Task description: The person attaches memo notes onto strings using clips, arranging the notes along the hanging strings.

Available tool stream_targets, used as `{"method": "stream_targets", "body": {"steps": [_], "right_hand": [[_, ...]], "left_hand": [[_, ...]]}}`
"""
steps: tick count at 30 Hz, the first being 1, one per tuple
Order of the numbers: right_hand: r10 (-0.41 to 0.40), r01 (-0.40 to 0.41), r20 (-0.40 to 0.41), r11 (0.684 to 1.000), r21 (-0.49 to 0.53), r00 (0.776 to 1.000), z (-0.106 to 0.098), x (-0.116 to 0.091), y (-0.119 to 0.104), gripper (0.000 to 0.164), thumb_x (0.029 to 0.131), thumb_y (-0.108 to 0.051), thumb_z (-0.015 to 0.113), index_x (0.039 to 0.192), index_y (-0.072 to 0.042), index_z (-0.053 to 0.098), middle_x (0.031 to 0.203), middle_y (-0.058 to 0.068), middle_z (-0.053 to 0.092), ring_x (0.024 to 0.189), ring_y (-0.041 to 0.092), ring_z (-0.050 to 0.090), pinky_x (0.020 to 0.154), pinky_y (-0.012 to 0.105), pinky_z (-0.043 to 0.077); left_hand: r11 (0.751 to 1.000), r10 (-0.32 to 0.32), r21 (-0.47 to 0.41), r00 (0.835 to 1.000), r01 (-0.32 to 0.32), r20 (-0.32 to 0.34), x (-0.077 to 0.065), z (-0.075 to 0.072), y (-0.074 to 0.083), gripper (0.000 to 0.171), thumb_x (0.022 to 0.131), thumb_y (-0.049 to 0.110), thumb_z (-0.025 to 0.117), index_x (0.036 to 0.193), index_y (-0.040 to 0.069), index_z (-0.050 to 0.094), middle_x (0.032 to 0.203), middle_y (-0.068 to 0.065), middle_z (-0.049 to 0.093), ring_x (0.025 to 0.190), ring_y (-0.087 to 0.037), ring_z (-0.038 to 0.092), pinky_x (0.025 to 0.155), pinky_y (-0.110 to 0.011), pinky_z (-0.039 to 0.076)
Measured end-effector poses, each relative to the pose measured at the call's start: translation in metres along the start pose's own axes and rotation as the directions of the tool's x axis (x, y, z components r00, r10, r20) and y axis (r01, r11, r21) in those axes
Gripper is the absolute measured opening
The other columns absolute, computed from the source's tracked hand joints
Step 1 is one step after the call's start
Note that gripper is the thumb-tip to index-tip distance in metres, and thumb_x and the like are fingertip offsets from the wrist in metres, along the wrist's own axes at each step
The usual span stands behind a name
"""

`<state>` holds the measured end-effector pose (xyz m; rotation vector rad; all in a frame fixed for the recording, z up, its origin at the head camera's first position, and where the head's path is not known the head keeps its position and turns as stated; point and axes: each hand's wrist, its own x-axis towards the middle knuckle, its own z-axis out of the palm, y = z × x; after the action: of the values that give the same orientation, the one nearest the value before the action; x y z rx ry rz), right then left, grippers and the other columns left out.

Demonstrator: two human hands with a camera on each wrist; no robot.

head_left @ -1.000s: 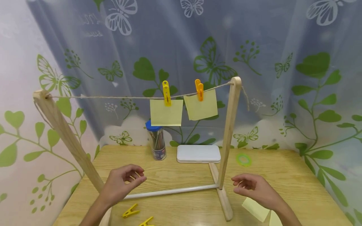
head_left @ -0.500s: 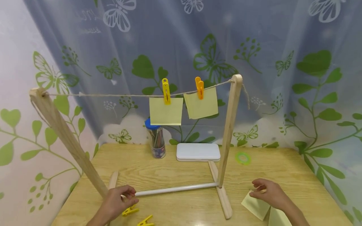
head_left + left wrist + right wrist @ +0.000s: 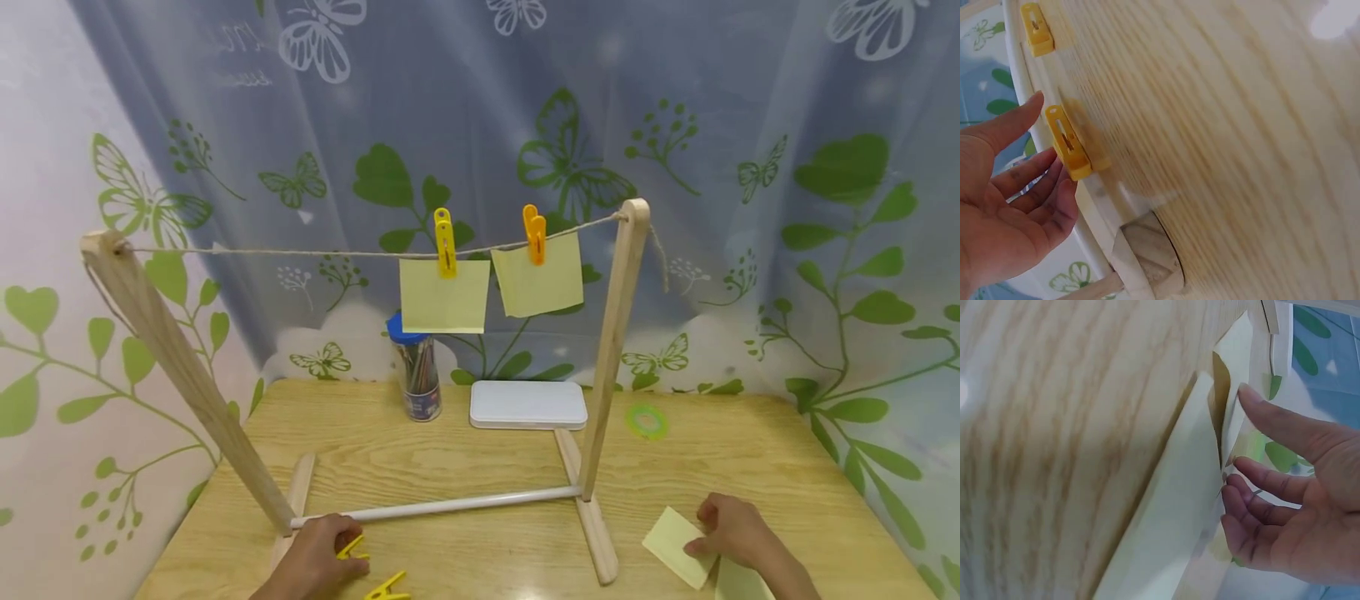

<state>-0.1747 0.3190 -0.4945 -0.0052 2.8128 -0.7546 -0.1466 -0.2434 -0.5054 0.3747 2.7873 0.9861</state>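
Fingers (image 3: 1025, 173) parted and gently bent, the left hand (image 3: 318, 554) reaches round a yellow clip (image 3: 1067, 144) on the worktop (image 3: 465, 458) with no closed grip; a second yellow clip (image 3: 387, 587) lies to this hand's right. The right hand (image 3: 738, 533), also part-open, sets its thumb against a pale yellow note (image 3: 678, 546); another note (image 3: 738, 581) lies beneath that hand. Beyond both hands, two clipped notes (image 3: 444, 304) hang from a wooden frame (image 3: 613, 350).

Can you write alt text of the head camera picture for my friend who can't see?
A person's left hand is by a yellow clip, the right hand at a yellow note, over a wooden table. Behind, two notes hang pegged on a string between wooden posts.
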Motion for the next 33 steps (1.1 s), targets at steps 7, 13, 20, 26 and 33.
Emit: {"method": "stream_targets", "body": {"steps": [7,13,20,26,33], "right_hand": [[0.01,-0.009,0.01,1.0,-0.014,1.0,0.0035,-0.0007,0.0021,0.052,0.059,-0.028,0.088,0.091,0.002,0.059,0.086,0.006,0.062,0.08,0.021,0.057,0.071,0.039,0.051],[0.034,-0.034,0.003,0.998,-0.056,0.999,0.0005,-0.0001,-0.0038,0.047,0.059,-0.024,0.088,0.086,0.0,0.059,0.083,0.005,0.062,0.078,0.021,0.055,0.069,0.038,0.049],[0.008,-0.008,-0.006,0.999,-0.046,1.0,0.0024,0.0003,-0.0047,0.043,0.061,-0.019,0.087,0.086,0.003,0.061,0.083,0.007,0.063,0.077,0.019,0.057,0.067,0.038,0.05],[0.006,-0.007,-0.031,1.0,-0.014,0.999,0.004,0.001,-0.0028,0.041,0.059,-0.017,0.088,0.083,0.001,0.06,0.08,0.004,0.061,0.075,0.018,0.054,0.065,0.034,0.048],[0.039,-0.037,-0.047,0.998,0.043,0.998,0.0033,-0.0009,-0.001,0.031,0.06,-0.012,0.087,0.075,-0.002,0.061,0.071,0.002,0.057,0.067,0.016,0.05,0.059,0.029,0.043]], "left_hand": [[0.997,0.027,0.075,1.0,-0.027,-0.009,0.0028,0.0035,0.0047,0.035,0.069,0.023,0.083,0.095,0.006,0.068,0.084,0.002,0.063,0.073,-0.004,0.053,0.063,-0.021,0.044],[0.985,0.08,0.152,0.997,-0.08,0.006,0.0031,0.0059,0.0067,0.028,0.072,0.024,0.08,0.092,0.009,0.067,0.079,0.006,0.056,0.068,-0.002,0.045,0.057,-0.022,0.038],[0.982,0.103,0.161,0.995,-0.102,0.001,0.0031,0.0069,0.0054,0.026,0.073,0.025,0.08,0.09,0.01,0.068,0.078,0.007,0.055,0.067,0.0,0.044,0.057,-0.021,0.037],[0.983,0.121,0.141,0.993,-0.12,-0.001,0.0024,0.0074,0.0061,0.029,0.075,0.026,0.078,0.092,0.006,0.067,0.078,0.006,0.054,0.067,-0.001,0.043,0.057,-0.021,0.037],[0.988,0.117,0.098,0.992,-0.12,0.044,0.0028,0.0031,0.009,0.029,0.081,0.024,0.073,0.097,0.002,0.065,0.08,0.001,0.053,0.068,-0.004,0.043,0.057,-0.02,0.038]]}}
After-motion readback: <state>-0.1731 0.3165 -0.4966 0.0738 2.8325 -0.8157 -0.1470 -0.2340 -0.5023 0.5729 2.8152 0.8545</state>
